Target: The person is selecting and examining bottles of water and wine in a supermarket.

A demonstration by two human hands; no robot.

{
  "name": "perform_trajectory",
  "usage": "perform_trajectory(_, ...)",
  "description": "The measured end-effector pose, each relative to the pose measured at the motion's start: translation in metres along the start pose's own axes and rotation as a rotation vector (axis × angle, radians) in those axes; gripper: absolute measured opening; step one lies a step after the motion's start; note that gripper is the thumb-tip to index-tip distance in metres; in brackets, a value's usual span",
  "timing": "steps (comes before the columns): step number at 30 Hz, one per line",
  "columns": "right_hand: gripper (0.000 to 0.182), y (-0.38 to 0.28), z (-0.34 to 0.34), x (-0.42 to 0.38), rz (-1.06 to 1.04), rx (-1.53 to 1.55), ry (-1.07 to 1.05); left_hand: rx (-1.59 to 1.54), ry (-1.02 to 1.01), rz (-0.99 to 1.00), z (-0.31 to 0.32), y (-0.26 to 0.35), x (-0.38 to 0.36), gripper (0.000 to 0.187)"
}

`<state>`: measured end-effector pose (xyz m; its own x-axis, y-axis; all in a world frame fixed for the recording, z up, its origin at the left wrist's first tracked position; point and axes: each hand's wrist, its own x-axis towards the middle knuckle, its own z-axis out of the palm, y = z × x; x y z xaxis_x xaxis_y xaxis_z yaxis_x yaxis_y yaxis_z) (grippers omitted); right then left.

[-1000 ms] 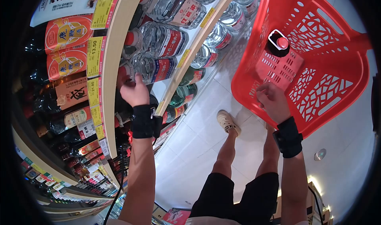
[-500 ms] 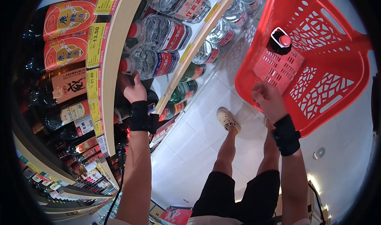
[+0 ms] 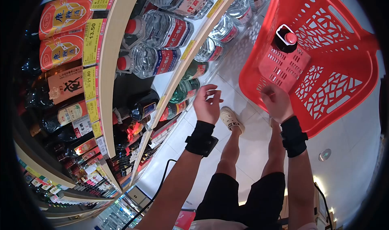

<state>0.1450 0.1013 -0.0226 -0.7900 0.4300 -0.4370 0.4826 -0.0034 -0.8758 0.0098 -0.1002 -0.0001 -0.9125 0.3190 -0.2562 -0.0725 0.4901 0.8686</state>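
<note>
My left hand [image 3: 207, 104] is in front of the shelf edge, over the floor. Its fingers are loosely bent and apart, with nothing in them. Close to it on the lower shelf lie green bottles [image 3: 185, 91]. My right hand [image 3: 278, 104] hovers at the near rim of a red shopping basket [image 3: 248, 78]; its fingers are curled in, slightly blurred, with nothing visible in them. Inside the basket stands a dark bottle [image 3: 285, 43] with a red cap and a white carry handle. Large clear jugs with red caps, one with a blue label [image 3: 156, 62], fill the shelf at upper left.
A wooden shelf edge [image 3: 106, 67] with yellow price tags [image 3: 90, 41] curves down the left side. Orange-labelled bottles [image 3: 63, 51] and dark bottles [image 3: 142, 104] stand on the shelves. Below are tiled floor [image 3: 182, 128] and my shoe [image 3: 231, 119]. A black cable [image 3: 160, 181] hangs beside my left arm.
My left hand has left the shelf beside the blue-labelled jug and moved right, over the floor. My right hand has barely moved; the bottle remains in the basket.
</note>
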Motion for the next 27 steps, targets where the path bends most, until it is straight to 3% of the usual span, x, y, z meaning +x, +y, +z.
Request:
perform_trajectory(6,0.015,0.016,-0.010,-0.008,0.060,-0.026,0.024,0.040,-0.001,0.127,0.029,-0.002,0.003,0.023)
perform_trajectory(9,0.016,0.027,-0.021,-0.004,0.063,-0.056,0.050,0.027,-0.099,-0.187,0.035,0.030,0.003,0.028)
perform_trajectory(12,0.020,0.046,-0.032,0.007,0.164,0.003,0.144,0.021,-0.125,-0.016,0.049,0.033,-0.003,0.035)
perform_trajectory(15,0.026,0.068,-0.046,0.026,0.245,0.021,0.229,0.288,-0.176,0.347,0.061,0.033,-0.009,0.038)
perform_trajectory(18,0.031,0.078,-0.063,0.049,0.300,-0.052,0.232,0.166,-0.223,0.255,0.073,0.019,-0.021,0.036)
perform_trajectory(21,0.034,0.093,-0.074,0.072,0.193,-0.172,0.190,-0.043,-0.319,-0.279,0.082,0.033,-0.037,0.031)
perform_trajectory(22,0.038,0.093,-0.080,0.078,0.262,-0.129,0.125,-0.040,-0.347,-0.372,0.085,0.032,-0.041,0.028)
perform_trajectory(25,0.042,0.119,-0.083,0.103,0.293,-0.020,0.057,-0.107,-0.351,-0.156,0.093,0.018,-0.057,0.029)
perform_trajectory(26,0.046,0.125,-0.086,0.110,0.202,-0.189,0.059,-0.007,-0.347,0.054,0.095,0.013,-0.060,0.034)
perform_trajectory(27,0.055,0.137,-0.088,0.122,0.177,-0.236,0.017,0.071,-0.332,0.125,0.095,0.012,-0.061,0.035)
